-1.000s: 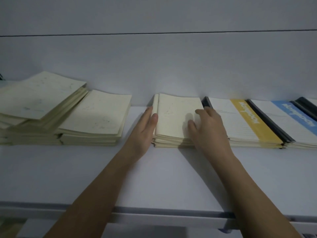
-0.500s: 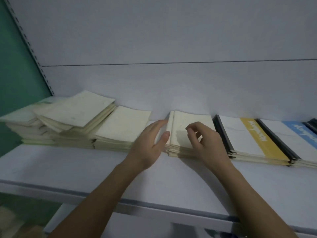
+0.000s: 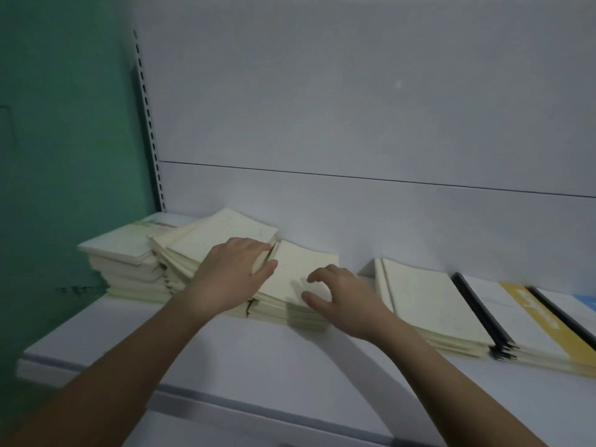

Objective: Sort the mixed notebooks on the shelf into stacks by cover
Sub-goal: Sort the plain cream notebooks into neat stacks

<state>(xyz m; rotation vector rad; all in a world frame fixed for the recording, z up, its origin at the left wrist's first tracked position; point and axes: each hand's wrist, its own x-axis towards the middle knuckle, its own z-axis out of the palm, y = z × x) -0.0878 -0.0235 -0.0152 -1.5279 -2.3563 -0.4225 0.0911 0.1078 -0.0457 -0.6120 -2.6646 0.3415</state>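
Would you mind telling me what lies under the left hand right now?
The left hand rests on the edges of two cream notebook stacks. Their meeting edges beneath the palm are covered.

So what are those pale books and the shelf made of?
The cream notebooks look like paper with matte card covers: thin layered page edges show and a cover corner lifts near the left hand. The shelf looks like painted metal, smooth and faintly glossy, with a slotted upright beside it, though coated board is possible.

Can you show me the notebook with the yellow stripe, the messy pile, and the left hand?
White notebook with yellow stripe (image 3: 548,321), head view: on the stripe.
Crooked pile of cream notebooks (image 3: 222,232), head view: top cover.
Left hand (image 3: 230,274), head view: its back.
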